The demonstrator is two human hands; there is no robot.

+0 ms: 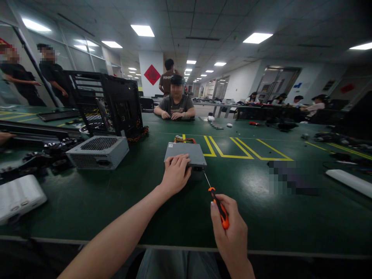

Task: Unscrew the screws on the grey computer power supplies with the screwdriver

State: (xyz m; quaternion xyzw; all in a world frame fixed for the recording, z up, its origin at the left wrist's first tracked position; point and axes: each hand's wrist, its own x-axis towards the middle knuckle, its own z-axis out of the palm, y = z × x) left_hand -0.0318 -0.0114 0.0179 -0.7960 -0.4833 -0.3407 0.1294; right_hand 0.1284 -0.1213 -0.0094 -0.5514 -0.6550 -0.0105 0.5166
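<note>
A grey metal power supply box [192, 152] lies on the green table [162, 205] in front of me, with coloured wires [185, 139] bunched at its far end. My left hand [175, 173] rests flat on its near top edge, fingers spread over it. My right hand [230, 228] grips an orange-and-black screwdriver [218, 205]; the thin shaft points up and left, with its tip close to the box's near right corner.
A second power supply [99, 152] and an open black computer case [107, 102] stand at the left, with black cables [43, 153] and a white block [19, 195] nearer. A person [175, 102] sits across the table. Yellow floor-style lines [241, 149] mark the table's middle.
</note>
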